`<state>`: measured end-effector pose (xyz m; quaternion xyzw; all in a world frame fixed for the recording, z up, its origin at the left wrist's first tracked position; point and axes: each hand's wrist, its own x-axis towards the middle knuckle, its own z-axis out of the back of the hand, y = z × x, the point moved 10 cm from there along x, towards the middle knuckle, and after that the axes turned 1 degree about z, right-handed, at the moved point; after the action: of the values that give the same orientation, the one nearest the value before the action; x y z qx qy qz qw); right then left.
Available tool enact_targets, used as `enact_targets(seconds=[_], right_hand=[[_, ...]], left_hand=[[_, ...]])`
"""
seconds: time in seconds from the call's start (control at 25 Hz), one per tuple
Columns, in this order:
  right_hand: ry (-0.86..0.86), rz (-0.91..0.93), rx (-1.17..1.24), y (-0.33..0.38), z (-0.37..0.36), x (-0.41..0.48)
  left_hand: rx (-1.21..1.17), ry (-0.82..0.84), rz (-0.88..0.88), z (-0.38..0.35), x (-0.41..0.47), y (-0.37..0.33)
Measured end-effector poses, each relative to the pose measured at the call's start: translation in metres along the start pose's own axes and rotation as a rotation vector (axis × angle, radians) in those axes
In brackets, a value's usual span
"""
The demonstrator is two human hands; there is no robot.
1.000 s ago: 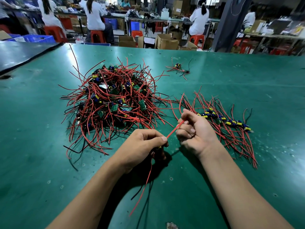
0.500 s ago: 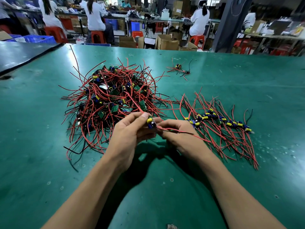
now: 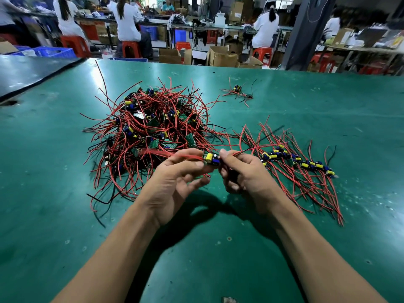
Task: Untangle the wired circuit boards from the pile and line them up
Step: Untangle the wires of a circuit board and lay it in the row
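Item: one wired circuit board (image 3: 211, 159), yellow and blue components uppermost, held in the air between both hands above the green table (image 3: 218, 248), just in front of the pile (image 3: 150, 132) and to the left of the lined-up row (image 3: 297, 160). Left hand (image 3: 175, 182) – thumb and forefinger pinch the board's left end, remaining fingers loosely curled. Right hand (image 3: 247, 176) – fingertips closed on the right end, apparently where the leads leave it, though the exact contact is hidden. Change from half a second ago: the hands have drawn slightly apart, and the board now sits fully exposed between them rather than tucked against the left fingers. A second ago the right hand was pulling a single red lead taut. Red leads now trail left in a blur and right toward the row. Pile, row and the stray board (image 3: 237, 88) at the far side: positions unchanged.
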<state>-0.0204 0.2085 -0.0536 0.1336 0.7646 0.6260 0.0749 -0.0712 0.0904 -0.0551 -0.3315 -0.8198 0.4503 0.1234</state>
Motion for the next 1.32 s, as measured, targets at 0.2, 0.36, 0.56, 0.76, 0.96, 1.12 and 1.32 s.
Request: enact_targets(seconds=[0.2, 0.36, 0.56, 0.76, 0.96, 1.12, 1.32], right_hand=[[0.187, -0.151, 0.127, -0.013, -0.009, -0.004], [0.247, -0.211, 0.025, -0.021, -0.012, -0.009], [0.026, -0.158, -0.139, -0.017, 0.013, -0.003], [-0.102, -0.087, -0.127, -0.01, 0.019, -0.002], [-0.076, -0.183, -0.084, -0.02, 0.011, -0.002], [0.014, -0.193, -0.056, -0.023, 0.002, -0.005], [-0.008, -0.181, 0.008, -0.025, 0.001, -0.005]], left_hand=[[-0.118, 0.068, 0.207, -0.013, -0.005, 0.023], [0.097, 0.174, 0.284, -0.023, -0.009, 0.033], [0.134, 0.121, 0.179, -0.016, -0.005, 0.035], [0.271, 0.078, 0.102, -0.011, 0.0, 0.033], [0.341, 0.075, 0.111, -0.013, 0.0, 0.037], [0.324, 0.027, 0.135, -0.008, 0.002, 0.037], [0.301, 0.001, 0.114, -0.007, 0.003, 0.035]])
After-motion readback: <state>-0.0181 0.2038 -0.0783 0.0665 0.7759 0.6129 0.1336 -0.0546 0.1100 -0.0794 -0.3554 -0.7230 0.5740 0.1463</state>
